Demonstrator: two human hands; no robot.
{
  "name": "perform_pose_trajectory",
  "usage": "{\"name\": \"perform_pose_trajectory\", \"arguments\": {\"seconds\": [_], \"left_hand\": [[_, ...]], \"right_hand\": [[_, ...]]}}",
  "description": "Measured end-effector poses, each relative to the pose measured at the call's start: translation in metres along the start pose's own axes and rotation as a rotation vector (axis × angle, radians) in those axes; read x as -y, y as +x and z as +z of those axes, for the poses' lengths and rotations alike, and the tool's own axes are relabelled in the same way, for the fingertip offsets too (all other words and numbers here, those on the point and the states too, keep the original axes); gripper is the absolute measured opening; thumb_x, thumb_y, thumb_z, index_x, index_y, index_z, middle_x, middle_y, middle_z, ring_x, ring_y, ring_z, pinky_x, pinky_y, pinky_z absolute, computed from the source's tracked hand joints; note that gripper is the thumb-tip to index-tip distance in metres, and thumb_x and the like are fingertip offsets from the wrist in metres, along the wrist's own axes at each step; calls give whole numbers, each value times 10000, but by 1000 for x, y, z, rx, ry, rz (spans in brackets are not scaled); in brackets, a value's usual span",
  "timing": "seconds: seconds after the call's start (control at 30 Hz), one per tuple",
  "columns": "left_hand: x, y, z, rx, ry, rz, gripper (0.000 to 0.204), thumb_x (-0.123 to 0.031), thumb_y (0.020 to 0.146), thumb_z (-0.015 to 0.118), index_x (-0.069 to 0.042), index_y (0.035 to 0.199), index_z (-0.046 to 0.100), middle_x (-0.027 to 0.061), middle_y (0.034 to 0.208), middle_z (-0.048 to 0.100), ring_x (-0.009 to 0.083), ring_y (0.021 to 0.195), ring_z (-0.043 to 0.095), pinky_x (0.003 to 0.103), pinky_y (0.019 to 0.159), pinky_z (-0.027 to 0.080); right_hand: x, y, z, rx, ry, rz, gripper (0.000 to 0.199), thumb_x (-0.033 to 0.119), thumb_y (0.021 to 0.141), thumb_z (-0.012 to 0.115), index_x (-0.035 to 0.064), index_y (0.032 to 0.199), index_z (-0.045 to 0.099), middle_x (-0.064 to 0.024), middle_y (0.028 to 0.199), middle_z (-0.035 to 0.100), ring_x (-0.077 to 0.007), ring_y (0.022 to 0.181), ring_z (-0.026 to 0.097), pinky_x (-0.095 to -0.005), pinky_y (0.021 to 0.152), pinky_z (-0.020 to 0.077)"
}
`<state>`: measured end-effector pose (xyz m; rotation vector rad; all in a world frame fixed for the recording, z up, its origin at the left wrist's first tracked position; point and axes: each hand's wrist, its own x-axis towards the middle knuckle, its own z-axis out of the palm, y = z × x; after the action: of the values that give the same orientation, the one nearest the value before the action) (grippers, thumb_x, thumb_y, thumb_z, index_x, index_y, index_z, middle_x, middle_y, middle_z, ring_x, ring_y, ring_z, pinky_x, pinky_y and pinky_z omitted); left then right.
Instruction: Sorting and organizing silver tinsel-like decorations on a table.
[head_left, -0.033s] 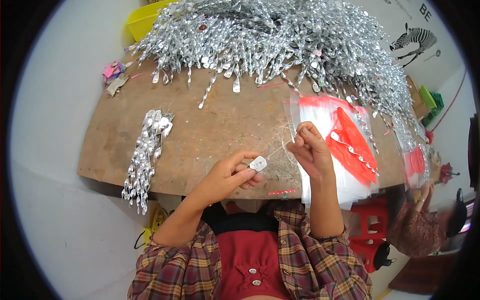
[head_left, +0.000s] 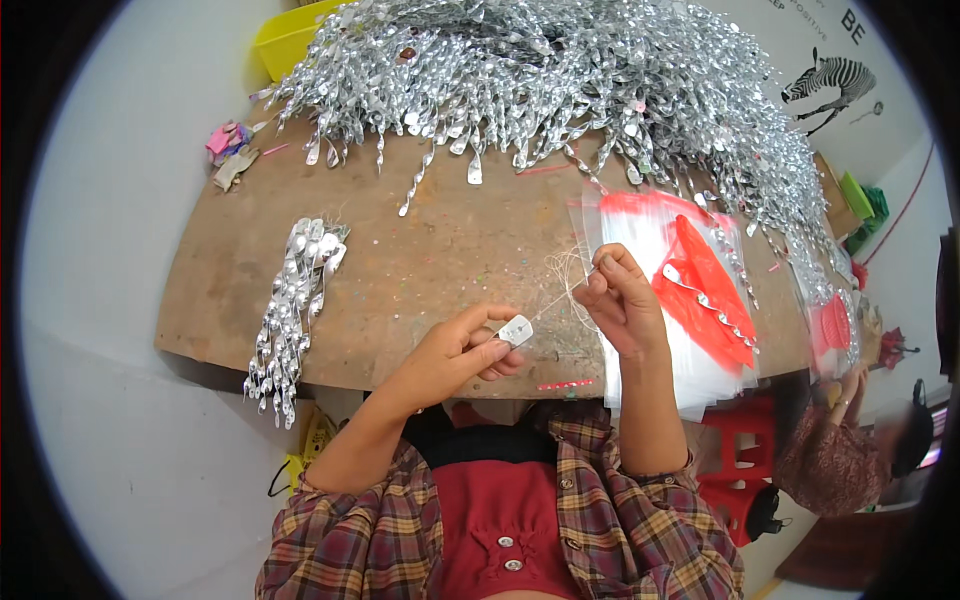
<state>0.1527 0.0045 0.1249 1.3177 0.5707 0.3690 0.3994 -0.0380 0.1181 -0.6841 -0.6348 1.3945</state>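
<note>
My left hand (head_left: 462, 350) pinches a small flat silver piece with rounded corners (head_left: 515, 330) between thumb and fingers. A thin pale thread (head_left: 553, 304) runs from near this piece up to my right hand (head_left: 625, 300). The fingertips of that hand are pinched together on the thread. Loose loops of the same thread (head_left: 567, 266) lie on the brown table (head_left: 420, 260) between my hands. Off to the left rests a bundle of twisted silver strips (head_left: 288, 310), its lower end hanging over the near edge.
A large heap of twisted silver strips (head_left: 560, 80) covers the far side. Clear plastic bags (head_left: 640, 290) and a red sheet (head_left: 690, 290) with one strip lie to the right. A yellow bin (head_left: 290, 42) stands behind. Another person (head_left: 840, 450) is at the far right, by red stools (head_left: 735, 450).
</note>
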Motion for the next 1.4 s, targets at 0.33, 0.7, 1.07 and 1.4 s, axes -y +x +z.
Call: {"name": "perform_pose_trajectory", "arguments": {"seconds": [0.33,0.7,1.07,1.4], "left_hand": [[20,-12,-64,278,15,-62,383,-125,904,531,-21,1251,406,160,1072,594,179,933,601,287,801,489],[15,35,-59,-36,-421,37,237,-213,886,584,-24,1022,543,31,771,576,71,619,528,218,588,432],[3,55,-45,-275,-77,138,124,-148,864,582,-32,906,591,-16,684,558,26,565,492,169,479,359],[7,62,-52,-376,16,171,79,-72,829,589,3,851,599,-10,675,576,30,573,493,188,519,400]], "right_hand": [[-37,29,41,75,-86,134,91,147,887,560,61,919,556,-48,687,612,-15,378,269,-173,503,318],[-53,51,54,94,-176,189,79,124,860,584,61,890,547,-77,681,606,-13,398,302,-147,374,200],[-38,66,30,-3,-387,124,171,103,846,591,50,1005,556,-43,758,624,3,483,377,-136,419,248],[-25,53,51,-42,-1245,-310,152,35,766,653,48,916,629,5,730,570,-58,610,465,-200,546,357]]}}
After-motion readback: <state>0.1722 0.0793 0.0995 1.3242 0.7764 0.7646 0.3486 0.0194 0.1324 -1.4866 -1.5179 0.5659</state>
